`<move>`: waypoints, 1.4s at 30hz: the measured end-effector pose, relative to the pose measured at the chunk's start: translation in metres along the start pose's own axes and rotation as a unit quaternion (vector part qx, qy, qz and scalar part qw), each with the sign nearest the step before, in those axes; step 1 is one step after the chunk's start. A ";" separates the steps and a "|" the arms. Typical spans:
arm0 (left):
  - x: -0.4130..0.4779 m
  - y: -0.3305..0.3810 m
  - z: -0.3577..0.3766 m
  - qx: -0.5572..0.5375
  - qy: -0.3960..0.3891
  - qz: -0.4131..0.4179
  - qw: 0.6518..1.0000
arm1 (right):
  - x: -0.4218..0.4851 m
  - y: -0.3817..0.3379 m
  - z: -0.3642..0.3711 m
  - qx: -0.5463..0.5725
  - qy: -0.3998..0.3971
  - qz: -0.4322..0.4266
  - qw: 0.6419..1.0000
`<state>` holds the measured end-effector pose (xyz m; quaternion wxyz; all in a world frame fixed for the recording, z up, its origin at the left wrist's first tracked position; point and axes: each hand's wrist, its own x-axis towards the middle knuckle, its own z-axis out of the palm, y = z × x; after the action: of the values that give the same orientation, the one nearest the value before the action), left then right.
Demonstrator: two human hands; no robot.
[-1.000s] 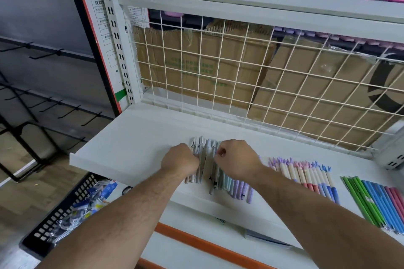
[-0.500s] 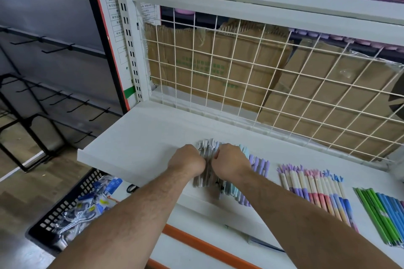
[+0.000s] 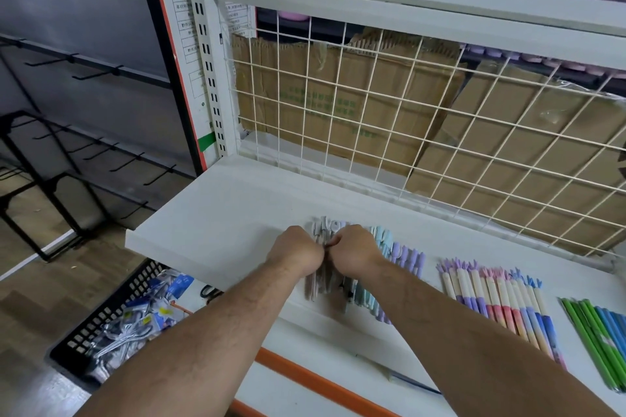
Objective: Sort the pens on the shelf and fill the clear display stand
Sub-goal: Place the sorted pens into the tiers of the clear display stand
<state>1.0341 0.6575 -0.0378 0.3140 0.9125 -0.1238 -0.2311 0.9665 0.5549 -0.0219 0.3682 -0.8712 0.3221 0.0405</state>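
White shelf (image 3: 210, 213): near centre, left hand (image 3: 294, 252) and right hand (image 3: 355, 249) clench together round the grey pens (image 3: 325, 230). Toward 3 o'clock lie sorted rows: teal-lilac pens (image 3: 399, 254), pastel pens (image 3: 498, 294), green-blue pens (image 3: 599, 328). No clear stand shows; filling likely remains.

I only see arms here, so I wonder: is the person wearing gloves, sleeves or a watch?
No. The left hand and right hand are bare, without gloves. Both forearms are bare and hairy, with no sleeves, watch or bands in view.
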 end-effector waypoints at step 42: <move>-0.152 0.167 0.088 -0.255 -0.177 0.251 0.917 | -0.179 0.121 -0.169 0.241 0.260 0.040 0.934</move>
<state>0.8458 0.5395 0.0586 0.5566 0.6847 -0.3390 -0.3262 0.7257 0.4738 0.0817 0.4682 -0.7231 0.4413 -0.2513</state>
